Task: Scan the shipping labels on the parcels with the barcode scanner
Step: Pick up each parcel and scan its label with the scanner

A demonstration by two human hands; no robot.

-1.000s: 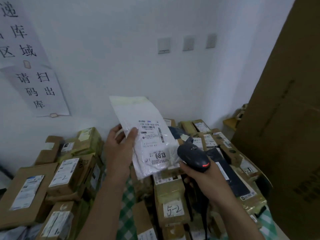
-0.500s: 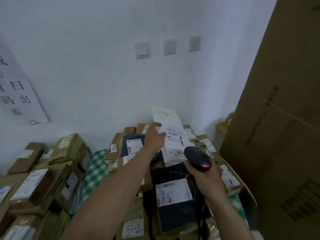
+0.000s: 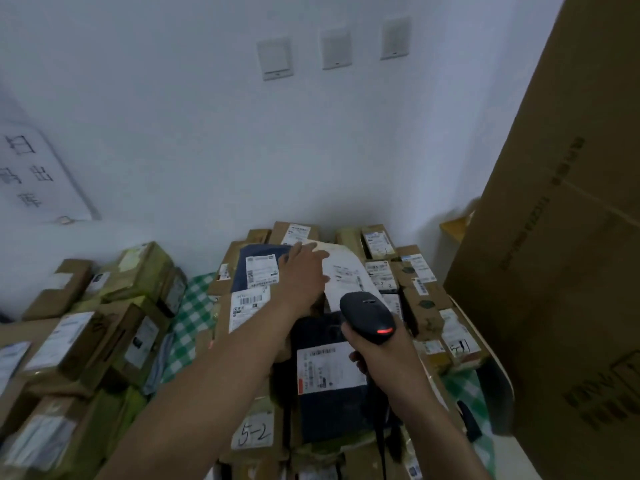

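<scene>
Gripping the black barcode scanner by its handle, the R hand sits lower centre-right of frame. Scanner's red light is lit, and its nose points up-frame at the white poly mailer. Mailer lies label-up atop the parcel pile at centre, near the back wall. L hand reaches over its left edge, fingers stretched fairly straight and touching it, w/ no clear pinch. Dark parcel w/ white label lies just below the scanner in frame. Big cardboard carton fills the right side. Green checked cloth shows centre-left.

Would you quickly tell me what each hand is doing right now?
Left hand: open, straight fingers on the white mailer.
Right hand: grips the barcode scanner.
</scene>
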